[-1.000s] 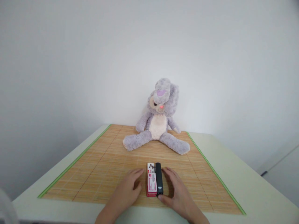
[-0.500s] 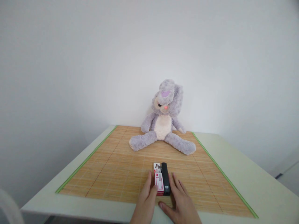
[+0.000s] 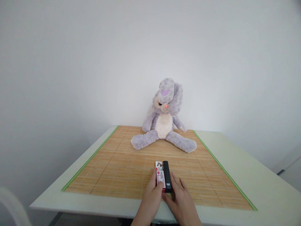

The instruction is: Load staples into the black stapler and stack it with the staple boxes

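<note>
A white-and-red small box (image 3: 160, 177) lies near the mat's front edge, overlapping a second white box (image 3: 158, 164) printed with a dark picture. Along their right side is a long black stapler-like object (image 3: 166, 175) with pale lettering at its near end. My left hand (image 3: 152, 191) is closed on the red-and-white box, thumb on its top and fingers along its left side. My right hand (image 3: 181, 194) rests to the right, fingers stretched out beside the black object, thumb near the lower end of the boxes. The left hand's fingertips are partly hidden.
A grey plush rabbit (image 3: 164, 122) sits against the white wall at the back, legs spread on the bamboo mat (image 3: 122, 169). Green edging runs down both sides of the mat. Below it is a pale table (image 3: 235, 157). A whitish curved thing (image 3: 14, 207) shows at the lower left.
My left thumb has moved onto the red-and-white box. My right thumb has come closer to the near end of the boxes. The view has shifted slightly.
</note>
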A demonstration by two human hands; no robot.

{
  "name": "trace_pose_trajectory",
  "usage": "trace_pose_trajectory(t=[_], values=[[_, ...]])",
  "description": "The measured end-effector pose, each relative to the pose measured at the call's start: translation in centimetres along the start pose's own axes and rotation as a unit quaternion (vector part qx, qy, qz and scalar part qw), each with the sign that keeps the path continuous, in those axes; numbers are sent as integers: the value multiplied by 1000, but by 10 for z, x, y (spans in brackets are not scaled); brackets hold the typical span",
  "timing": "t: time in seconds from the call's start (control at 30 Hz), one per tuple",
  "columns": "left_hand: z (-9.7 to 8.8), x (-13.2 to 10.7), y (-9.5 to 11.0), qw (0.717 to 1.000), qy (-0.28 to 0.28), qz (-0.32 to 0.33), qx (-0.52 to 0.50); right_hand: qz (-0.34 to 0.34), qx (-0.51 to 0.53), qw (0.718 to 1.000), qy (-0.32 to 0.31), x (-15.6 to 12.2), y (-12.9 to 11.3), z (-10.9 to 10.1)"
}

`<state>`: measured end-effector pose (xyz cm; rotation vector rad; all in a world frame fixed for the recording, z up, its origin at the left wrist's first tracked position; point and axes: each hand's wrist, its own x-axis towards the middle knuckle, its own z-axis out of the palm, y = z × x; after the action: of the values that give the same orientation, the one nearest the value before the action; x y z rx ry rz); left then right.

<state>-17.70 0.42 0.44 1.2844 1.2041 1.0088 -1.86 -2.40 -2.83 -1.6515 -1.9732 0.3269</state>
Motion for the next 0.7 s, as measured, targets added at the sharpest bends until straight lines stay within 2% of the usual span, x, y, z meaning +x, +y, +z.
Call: trace_pose_trajectory(t=[0.2,0.37,0.53,0.7], values=[[5,6,-7,999,-26,17,-37,-11,20,1000,13,1,7,-9],[20,9,1,994,-56,45,-77,-8,15,1000,3,0,24,-21],[57,1,17,992,-65,46,-93,11,18,1000,-8,-6,55,-43],[102,-6,27,991,-80,50,-96,35,12,999,-19,-18,102,-72]])
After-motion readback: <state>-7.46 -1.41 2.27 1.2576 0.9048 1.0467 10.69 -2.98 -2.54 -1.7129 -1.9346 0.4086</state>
